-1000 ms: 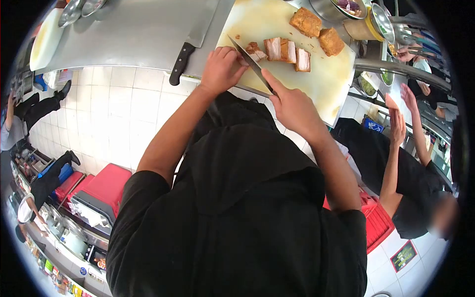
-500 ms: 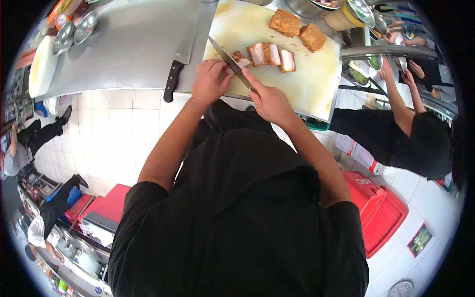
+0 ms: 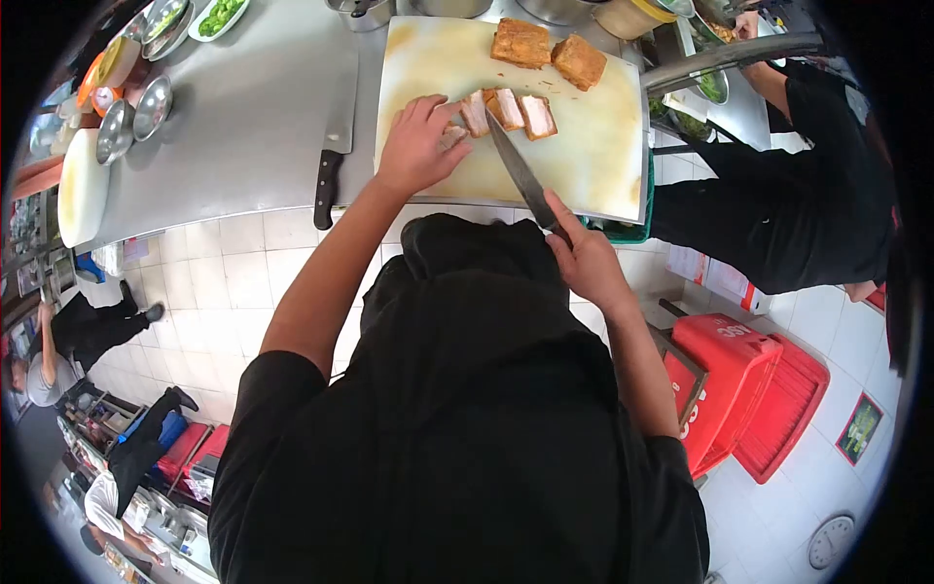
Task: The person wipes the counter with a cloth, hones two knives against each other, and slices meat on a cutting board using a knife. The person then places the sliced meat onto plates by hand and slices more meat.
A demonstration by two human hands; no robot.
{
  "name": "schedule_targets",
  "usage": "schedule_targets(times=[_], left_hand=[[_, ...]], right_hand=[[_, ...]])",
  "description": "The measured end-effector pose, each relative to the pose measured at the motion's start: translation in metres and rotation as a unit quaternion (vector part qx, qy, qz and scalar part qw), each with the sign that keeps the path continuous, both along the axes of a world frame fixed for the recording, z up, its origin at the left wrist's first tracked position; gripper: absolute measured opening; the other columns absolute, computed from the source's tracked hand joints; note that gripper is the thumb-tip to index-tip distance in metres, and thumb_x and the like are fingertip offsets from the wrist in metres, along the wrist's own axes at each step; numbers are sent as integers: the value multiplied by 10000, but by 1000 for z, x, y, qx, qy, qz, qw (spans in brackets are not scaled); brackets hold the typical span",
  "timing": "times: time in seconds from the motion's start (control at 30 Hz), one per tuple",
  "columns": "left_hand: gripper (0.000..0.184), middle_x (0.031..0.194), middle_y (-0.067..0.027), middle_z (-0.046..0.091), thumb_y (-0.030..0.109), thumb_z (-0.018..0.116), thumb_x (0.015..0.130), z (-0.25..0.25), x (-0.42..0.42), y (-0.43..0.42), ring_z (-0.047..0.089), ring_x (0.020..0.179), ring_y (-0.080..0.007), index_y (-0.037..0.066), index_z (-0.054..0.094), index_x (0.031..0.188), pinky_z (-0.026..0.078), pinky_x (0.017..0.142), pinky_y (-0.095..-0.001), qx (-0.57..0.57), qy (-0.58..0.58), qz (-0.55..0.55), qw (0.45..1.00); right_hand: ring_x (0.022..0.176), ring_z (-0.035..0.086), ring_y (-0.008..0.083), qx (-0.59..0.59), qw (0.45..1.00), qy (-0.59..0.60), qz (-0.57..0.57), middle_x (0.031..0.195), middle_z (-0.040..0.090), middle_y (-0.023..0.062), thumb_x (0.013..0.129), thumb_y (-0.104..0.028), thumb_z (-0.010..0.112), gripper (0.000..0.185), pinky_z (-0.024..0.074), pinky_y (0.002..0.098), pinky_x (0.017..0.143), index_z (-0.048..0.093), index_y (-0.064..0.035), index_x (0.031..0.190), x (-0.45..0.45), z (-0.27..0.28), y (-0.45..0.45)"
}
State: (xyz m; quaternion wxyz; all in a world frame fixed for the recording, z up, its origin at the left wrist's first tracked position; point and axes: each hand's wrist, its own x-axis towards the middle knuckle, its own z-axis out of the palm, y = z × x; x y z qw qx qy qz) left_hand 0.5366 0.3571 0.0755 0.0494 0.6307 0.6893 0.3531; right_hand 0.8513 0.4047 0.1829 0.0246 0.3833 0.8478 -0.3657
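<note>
My right hand point(image 3: 586, 263) is closed around the handle of a kitchen knife point(image 3: 522, 175). Its blade slants up and left, the tip at the row of cut slices. My left hand point(image 3: 420, 146) lies at the left of that row, with a piece of browned, crusted meat point(image 3: 451, 136) between thumb and forefinger, mostly covered by the hand. Beside it stand several slices point(image 3: 537, 116), pale inside with golden-brown crust, like fried pork belly. Farther up the white cutting board point(image 3: 593, 175) sit two uncut browned blocks, one point(image 3: 520, 43) left of the other point(image 3: 579, 62).
A second knife with a black handle point(image 3: 328, 190) lies left of the board on the steel counter point(image 3: 243, 127). Two metal bowls point(image 3: 153, 107) and a white board point(image 3: 82, 200) are at the far left. A co-worker in black point(image 3: 827, 185) stands at right, near a red bin point(image 3: 725, 380).
My right hand has drawn the knife right and toward me, away from my left hand. The left fingers have spread over the meat. The view has shifted slightly.
</note>
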Motion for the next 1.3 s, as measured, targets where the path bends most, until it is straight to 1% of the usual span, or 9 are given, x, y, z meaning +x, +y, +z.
schedule_targets(times=[0.13,0.33,0.5,0.6,0.73,0.83,0.93,1.0,1.3], left_hand=[[668,1414,-165,591,303,858,814,11,10,33,539,1334,-370,105,589,1393,452,1091,-494,-84,77,-8,993],[662,1360,-159,632,266,856,814,8,26,67,561,1316,-372,98,582,1392,442,1125,-504,-160,38,-24,986],[633,1319,-167,655,284,850,815,2,36,71,553,1318,-381,77,597,1357,439,1113,-494,-127,52,-20,990],[661,1354,-158,643,312,854,808,1,53,81,530,1355,-381,100,594,1377,423,1129,-493,-143,86,-11,986],[704,1391,-146,631,354,857,804,-4,63,90,503,1395,-365,126,588,1413,401,1151,-488,-137,117,-20,983],[722,1406,-144,625,359,861,796,-2,55,83,516,1389,-351,132,588,1425,409,1147,-486,-109,140,51,983],[755,1416,-140,616,377,859,791,8,43,80,525,1377,-343,135,568,1444,426,1134,-498,-250,94,68,961],[755,1407,-145,615,340,850,793,0,44,80,534,1366,-345,135,555,1456,439,1124,-497,-211,88,43,973],[842,1364,-181,597,147,795,776,6,80,63,554,1300,-395,93,450,1542,456,1134,-484,-192,11,-138,972]], right_hand=[[839,681,496,-1,1000,12,27,865,706,286,989,-135,651,735,528,565,757,351,-285,1644,28,-3,8],[864,691,496,-21,1000,-8,20,900,712,293,1000,-153,643,705,533,564,799,371,-284,1638,65,-9,35],[878,701,480,-40,999,18,6,926,722,274,1001,-133,646,687,539,516,809,404,-275,1628,86,-20,53],[882,688,502,-54,998,-1,25,949,720,292,1004,-179,641,700,537,577,812,369,-313,1635,95,-20,62],[895,692,493,-43,999,15,-2,956,726,280,1005,-183,641,690,538,568,828,382,-329,1628,109,-26,68],[905,693,487,-49,999,8,8,954,727,280,1009,-186,634,683,537,565,837,384,-334,1627,114,-17,73],[914,694,484,-58,997,-28,51,957,725,286,1015,-186,623,676,538,563,842,380,-333,1628,105,-12,74],[920,693,486,-68,992,-86,68,963,724,292,1016,-182,618,675,540,562,844,377,-329,1629,87,-7,73],[970,697,496,-46,996,68,-44,1025,737,281,1003,-137,628,677,543,547,881,398,-267,1627,101,-27,71]])
